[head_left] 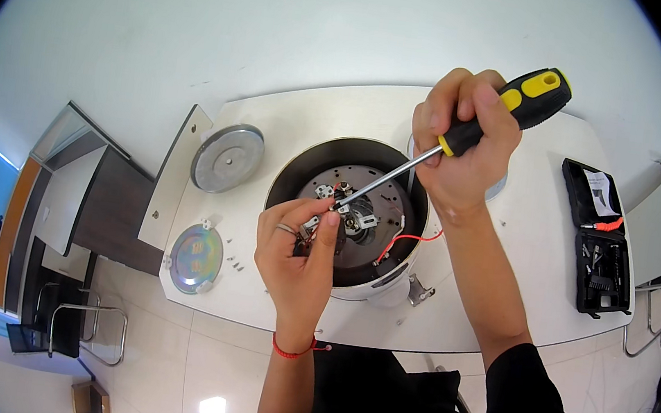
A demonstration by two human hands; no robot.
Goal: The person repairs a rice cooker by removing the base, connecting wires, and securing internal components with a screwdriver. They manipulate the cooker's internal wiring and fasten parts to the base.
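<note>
Two hands (302, 252), one screwdriver (471, 133), two discs (227, 157).

On the white table (506, 253) we see a round grey metal plate (227, 157) at ten o'clock and a shiny disc (195, 257) at eight o'clock with small screws (234, 262) beside it. An open black tool case (600, 244) lies at three o'clock. A metal chair (80, 330) stands on the floor at seven o'clock.
</note>
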